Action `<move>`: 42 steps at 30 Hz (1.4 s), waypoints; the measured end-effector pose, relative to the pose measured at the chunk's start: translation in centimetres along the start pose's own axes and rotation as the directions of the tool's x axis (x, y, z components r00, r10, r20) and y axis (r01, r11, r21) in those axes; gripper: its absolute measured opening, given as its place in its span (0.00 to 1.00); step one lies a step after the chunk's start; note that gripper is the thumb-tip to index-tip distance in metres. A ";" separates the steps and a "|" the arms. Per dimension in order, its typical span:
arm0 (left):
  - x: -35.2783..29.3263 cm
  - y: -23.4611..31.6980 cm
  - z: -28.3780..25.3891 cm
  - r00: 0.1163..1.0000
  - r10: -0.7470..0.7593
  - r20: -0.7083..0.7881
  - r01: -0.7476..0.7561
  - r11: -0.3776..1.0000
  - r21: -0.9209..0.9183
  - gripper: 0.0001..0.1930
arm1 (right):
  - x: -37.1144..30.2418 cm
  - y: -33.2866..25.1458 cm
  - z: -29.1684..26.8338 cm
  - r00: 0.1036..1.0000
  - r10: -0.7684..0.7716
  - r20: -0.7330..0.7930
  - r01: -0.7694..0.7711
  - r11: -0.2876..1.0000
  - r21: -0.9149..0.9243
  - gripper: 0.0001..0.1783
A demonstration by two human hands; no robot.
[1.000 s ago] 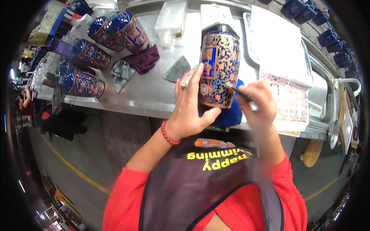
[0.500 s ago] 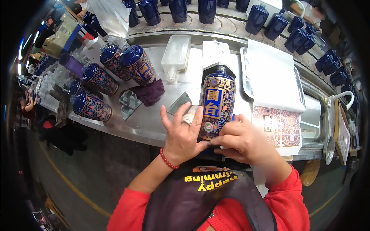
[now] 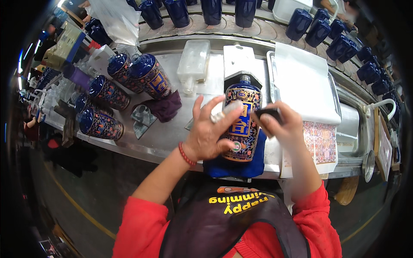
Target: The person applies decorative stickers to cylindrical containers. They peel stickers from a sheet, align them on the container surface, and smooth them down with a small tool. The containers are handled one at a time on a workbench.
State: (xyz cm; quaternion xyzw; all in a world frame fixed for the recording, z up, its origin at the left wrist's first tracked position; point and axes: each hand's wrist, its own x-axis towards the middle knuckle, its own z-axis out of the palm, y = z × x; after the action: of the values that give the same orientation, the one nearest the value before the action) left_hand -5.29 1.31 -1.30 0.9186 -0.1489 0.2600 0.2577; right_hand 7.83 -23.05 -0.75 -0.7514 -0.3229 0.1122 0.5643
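with left hand (image 3: pixel 205 136) spread, empty, and right hand (image 3: pixel 287 125) pinching dark tool (image 3: pixel 270 113), might scratch bottle (image 3: pixel 249 128) by pushing hard.

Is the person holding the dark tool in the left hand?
No, the right hand holds the dark tool; the left hand is spread partly over the patterned bottle.

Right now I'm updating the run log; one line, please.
left hand: spread over bottle | right hand: holding dark tool | blue cloth: beneath bottle
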 end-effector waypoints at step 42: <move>-3.6 5.4 0.0 0.979 -0.187 -0.086 0.202 0.949 0.244 0.53 | -1.9 -5.2 1.3 0.813 -0.507 0.285 0.543 0.838 -0.058 0.17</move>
State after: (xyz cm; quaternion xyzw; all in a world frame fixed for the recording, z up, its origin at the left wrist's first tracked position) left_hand -10.47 -2.64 -1.15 0.9455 -0.0155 0.2783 0.1683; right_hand 3.78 -22.41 3.21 -0.6483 -0.5955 0.0263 0.4737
